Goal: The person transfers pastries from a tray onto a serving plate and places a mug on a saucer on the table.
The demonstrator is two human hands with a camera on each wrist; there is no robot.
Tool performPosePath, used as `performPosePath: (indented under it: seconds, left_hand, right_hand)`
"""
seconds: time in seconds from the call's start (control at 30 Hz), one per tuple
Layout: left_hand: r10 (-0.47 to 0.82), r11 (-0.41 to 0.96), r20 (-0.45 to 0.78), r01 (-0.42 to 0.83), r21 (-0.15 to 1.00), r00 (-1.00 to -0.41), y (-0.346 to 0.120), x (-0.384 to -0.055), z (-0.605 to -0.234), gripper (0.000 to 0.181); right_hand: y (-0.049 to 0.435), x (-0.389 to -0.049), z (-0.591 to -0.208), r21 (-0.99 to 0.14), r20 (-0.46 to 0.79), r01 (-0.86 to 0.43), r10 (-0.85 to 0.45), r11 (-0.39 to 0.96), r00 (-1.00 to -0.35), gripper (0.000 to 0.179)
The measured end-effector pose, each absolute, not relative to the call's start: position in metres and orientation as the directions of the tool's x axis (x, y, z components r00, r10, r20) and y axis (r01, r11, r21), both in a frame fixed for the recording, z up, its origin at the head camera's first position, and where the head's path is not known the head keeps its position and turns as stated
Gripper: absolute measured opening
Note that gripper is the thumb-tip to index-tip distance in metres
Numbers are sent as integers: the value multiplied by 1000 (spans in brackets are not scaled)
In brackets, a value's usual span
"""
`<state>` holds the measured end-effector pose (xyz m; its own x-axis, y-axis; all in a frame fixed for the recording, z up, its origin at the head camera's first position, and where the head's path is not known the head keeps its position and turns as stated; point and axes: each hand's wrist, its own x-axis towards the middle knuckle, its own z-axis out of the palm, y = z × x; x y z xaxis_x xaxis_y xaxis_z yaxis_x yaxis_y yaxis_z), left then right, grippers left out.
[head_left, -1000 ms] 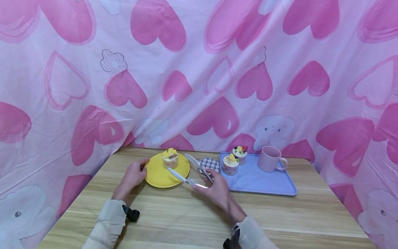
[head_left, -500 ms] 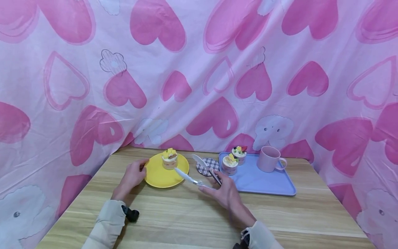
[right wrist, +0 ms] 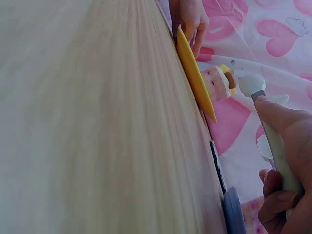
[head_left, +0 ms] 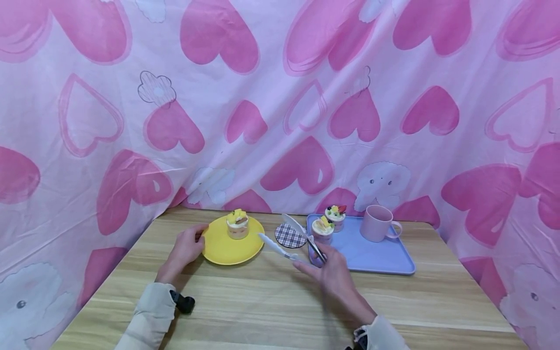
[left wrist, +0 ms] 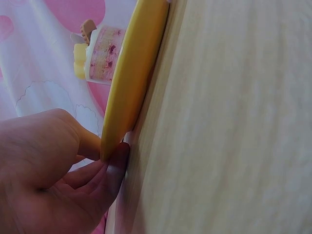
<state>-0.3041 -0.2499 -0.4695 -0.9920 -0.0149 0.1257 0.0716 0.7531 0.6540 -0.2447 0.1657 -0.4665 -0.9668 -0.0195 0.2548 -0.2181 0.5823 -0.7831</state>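
Tongs with pale tips are in the air above the table, between the yellow plate and the blue tray. The right hand grasps them with fingers curled around the handles, and their two arms stand apart. In the head view, one arm passes in front of a round checked coaster. The left hand pinches the left rim of the yellow plate, which lies on the table and carries an upright dessert cup. The side of this cup shows pink and tan patches with darker red spots. On the blue tray stand two more cups, close together, and a pink mug with its handle to the right. Markings on these two cups are too small to read. Behind, a cloth is printed with pink hearts and pale cartoon animals.
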Motion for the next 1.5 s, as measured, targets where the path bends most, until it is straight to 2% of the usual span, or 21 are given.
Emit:
performPosePath:
  seconds: [0.2, 0.37, 0.63, 1.03, 1.5]
  left_hand:
    - [-16, 753, 125, 70, 654, -992, -251, -305, -471, 49]
    - [-17, 758, 125, 69, 649, -992, -252, -306, -472, 49]
    - [-16, 763, 136, 76, 641, -991, -251, -306, -473, 48]
    - [-19, 761, 117, 62, 646, -993, -251, -305, -471, 49]
    - [-12, 769, 142, 82, 634, -990, -253, -307, -472, 48]
  right_hand:
    - [180, -241, -467, -791, 248, -190, 21, 581, -969, 83]
    - [191, -240, -469, -746, 293, -218, 15, 630, -956, 87]
    - [208, -236, -467, -771, 258, -191, 23, 607, -966, 96]
    - [226, -236, -463, -797, 227, -154, 52, 583, -973, 100]
    - [241, -246, -465, -761, 290, -163, 105, 627, -951, 98]
